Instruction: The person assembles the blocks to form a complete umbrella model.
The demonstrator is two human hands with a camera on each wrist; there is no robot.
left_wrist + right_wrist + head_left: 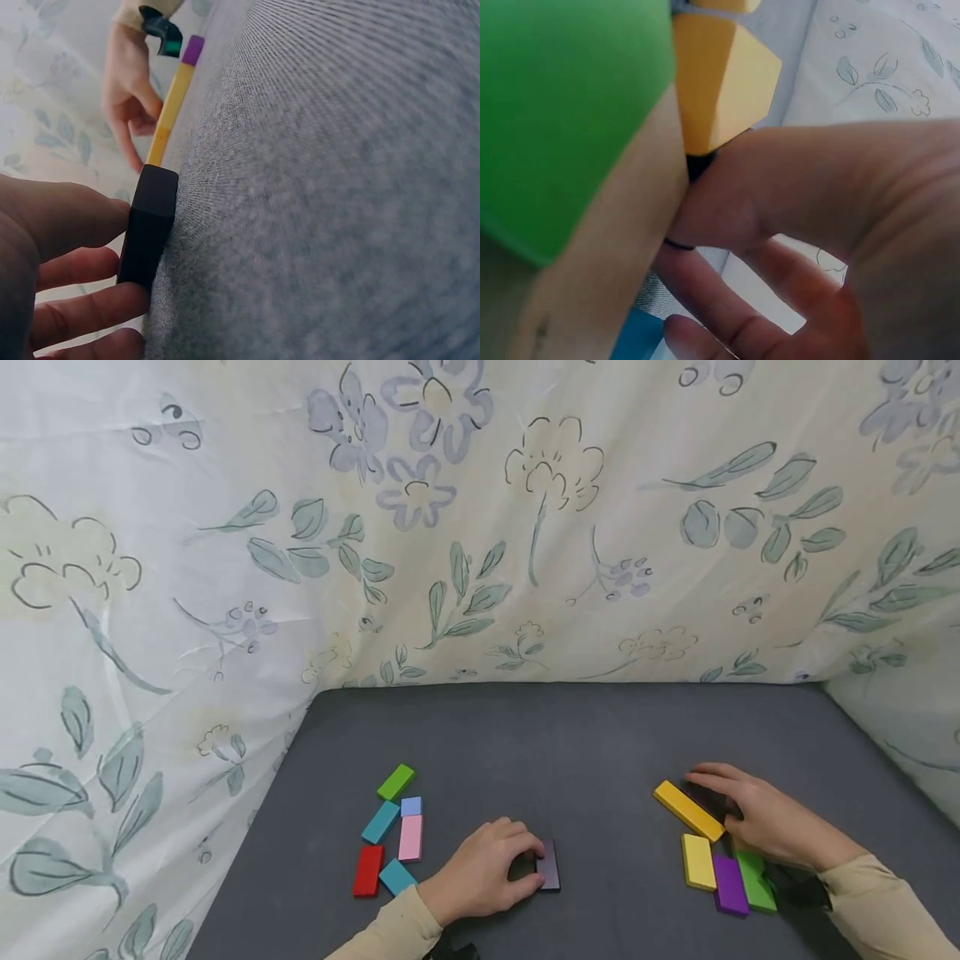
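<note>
My left hand pinches a dark rectangular block lying flat; it looks black in the left wrist view, with thumb and fingers along one side. Over on the right, my right hand has its thumb and fingers about another black block, mostly hidden by the hand. That block lies against an orange-yellow block. Below it are a yellow block, a purple block and a green block, the green one partly under my right wrist.
Left of my left hand lie a green block, a small blue block, a pink block, a red block and teal blocks. Flowered cloth hangs behind the dark grey table.
</note>
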